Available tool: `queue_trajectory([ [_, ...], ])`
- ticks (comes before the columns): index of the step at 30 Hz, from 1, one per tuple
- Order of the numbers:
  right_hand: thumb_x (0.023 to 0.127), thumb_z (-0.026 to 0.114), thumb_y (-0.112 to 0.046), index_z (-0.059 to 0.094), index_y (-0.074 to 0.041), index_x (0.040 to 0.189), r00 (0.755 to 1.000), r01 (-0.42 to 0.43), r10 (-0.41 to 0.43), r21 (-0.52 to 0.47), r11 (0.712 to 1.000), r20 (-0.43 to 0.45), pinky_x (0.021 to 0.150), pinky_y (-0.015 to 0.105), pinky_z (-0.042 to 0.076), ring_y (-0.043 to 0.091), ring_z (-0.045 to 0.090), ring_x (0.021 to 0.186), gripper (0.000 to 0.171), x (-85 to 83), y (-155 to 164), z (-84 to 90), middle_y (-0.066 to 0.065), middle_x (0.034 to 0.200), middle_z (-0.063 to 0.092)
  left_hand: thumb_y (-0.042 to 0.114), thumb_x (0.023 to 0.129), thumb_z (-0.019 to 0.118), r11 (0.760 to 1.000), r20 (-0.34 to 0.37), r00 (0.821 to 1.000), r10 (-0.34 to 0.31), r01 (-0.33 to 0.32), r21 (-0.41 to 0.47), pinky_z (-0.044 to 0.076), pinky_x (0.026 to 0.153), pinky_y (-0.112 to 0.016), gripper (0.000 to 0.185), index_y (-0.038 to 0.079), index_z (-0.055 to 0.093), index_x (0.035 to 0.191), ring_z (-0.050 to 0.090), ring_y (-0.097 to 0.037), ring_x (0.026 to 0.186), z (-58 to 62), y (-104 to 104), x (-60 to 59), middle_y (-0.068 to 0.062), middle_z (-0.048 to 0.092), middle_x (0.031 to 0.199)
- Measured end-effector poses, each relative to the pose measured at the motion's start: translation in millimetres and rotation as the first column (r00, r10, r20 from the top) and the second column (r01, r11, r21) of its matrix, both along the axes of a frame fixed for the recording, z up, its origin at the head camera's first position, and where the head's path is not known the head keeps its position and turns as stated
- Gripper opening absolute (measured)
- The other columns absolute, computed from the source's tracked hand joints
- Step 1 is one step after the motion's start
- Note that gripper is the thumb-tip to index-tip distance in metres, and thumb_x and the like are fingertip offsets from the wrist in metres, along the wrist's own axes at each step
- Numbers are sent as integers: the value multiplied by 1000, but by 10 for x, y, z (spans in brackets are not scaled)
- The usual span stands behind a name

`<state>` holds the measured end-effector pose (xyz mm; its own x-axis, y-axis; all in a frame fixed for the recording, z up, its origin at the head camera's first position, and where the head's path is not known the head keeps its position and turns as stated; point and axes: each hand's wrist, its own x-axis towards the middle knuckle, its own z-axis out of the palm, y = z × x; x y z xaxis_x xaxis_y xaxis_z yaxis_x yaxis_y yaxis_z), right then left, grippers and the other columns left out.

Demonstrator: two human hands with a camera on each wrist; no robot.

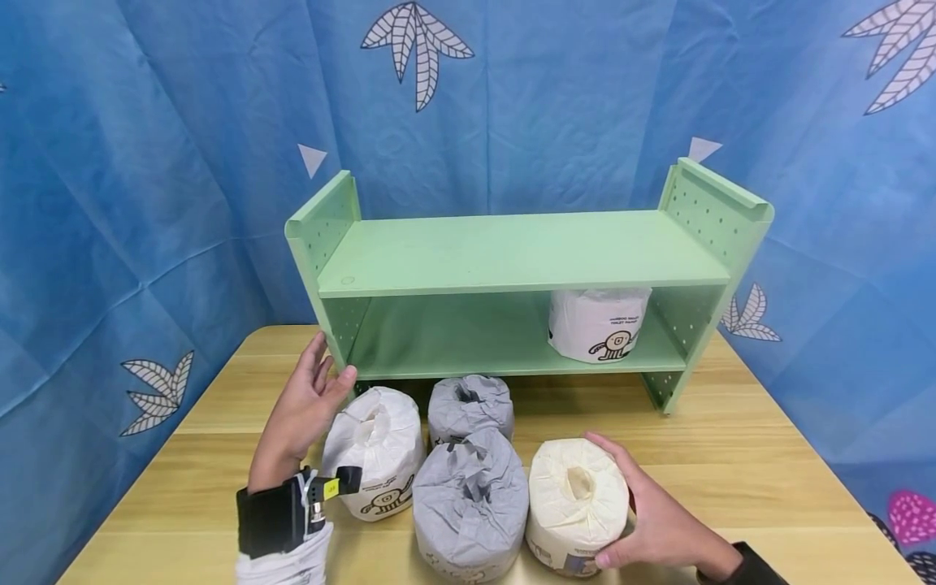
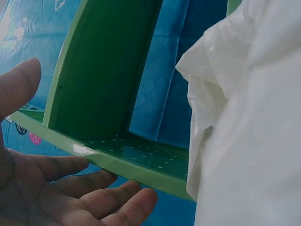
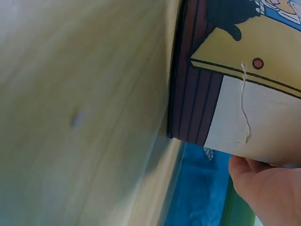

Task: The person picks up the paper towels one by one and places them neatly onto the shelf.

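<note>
Cream roll (image 1: 566, 516) grasped in my right hand (image 1: 654, 520), left fingers released

Cloth (image 1: 146, 162): blue, printed with outlined pale leaves; hangs behind and to both sides.

Table (image 1: 738, 463): pale wood-grain top; carries everything I list below.

Shelf (image 1: 522, 252): light green, two tiers between uprights pierced with small holes; stands towards the far edge of the table.

Front grey roll (image 1: 468, 524): wrapped in paper crumpled at the top; upright, in front of the shelf, between a white roll and the cream one.

Left white roll (image 1: 387, 459): printed with a cartoon figure; upright, to the left of the grey pair, near the shelf's left upright.

Cream roll: upright on the table, at the right end of the row, just beside the front grey roll; a printed picture round its lower side.

Shelf roll (image 1: 600, 325): white, same cartoon figure; on the lower tier, towards the right end, its top partly hidden by the upper board.

Rear grey roll (image 1: 478, 416): behind the front grey one, partly covered by it.

My right hand: grasping the cream roll from its right side, thumb low at the front, fingers behind.

My left hand (image 1: 303, 414): fingers extended and spread, holding nothing, at the shelf's left upright; whether they touch it I cannot tell.

Black band (image 1: 270, 516): on my left wrist.

Yellow tag (image 1: 331, 489): beside the band.
</note>
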<state>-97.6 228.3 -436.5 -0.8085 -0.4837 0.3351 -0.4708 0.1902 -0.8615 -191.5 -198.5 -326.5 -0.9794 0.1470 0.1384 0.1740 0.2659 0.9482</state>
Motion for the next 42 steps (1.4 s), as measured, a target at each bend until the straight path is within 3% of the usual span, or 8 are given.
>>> queue_trajectory([
  [11, 56, 92, -13, 24, -11, 150, 999, 44, -44, 3, 999, -12, 94, 28, 47, 16, 53, 115, 116, -23, -32, -29, 13, 135, 45, 29, 100, 56, 1000, 30, 1000, 2, -2, -1, 13, 116, -47, 88, 15, -11, 155, 2, -30, 146, 8, 0, 3, -7, -10, 161],
  [33, 53, 91, -7, 26, -4, 148, 996, 76, -78, -29, 997, -53, 91, 27, 48, 16, 55, 112, 115, -32, 26, 4, 15, 131, 48, 31, 98, 58, 1000, 16, 1000, 5, -5, -10, 18, 115, -48, 90, 14, -9, 156, 5, -31, 146, 7, 9, 11, -6, -8, 161],
  [42, 51, 90, -6, 27, -8, 149, 991, 106, -106, -14, 994, -75, 89, 30, 50, 17, 56, 110, 117, -92, 61, 76, 14, 130, 48, 26, 100, 56, 1000, 9, 1000, 0, 0, 20, 18, 115, -46, 87, 13, -9, 156, 5, -29, 146, -2, -2, 7, -7, -8, 161],
])
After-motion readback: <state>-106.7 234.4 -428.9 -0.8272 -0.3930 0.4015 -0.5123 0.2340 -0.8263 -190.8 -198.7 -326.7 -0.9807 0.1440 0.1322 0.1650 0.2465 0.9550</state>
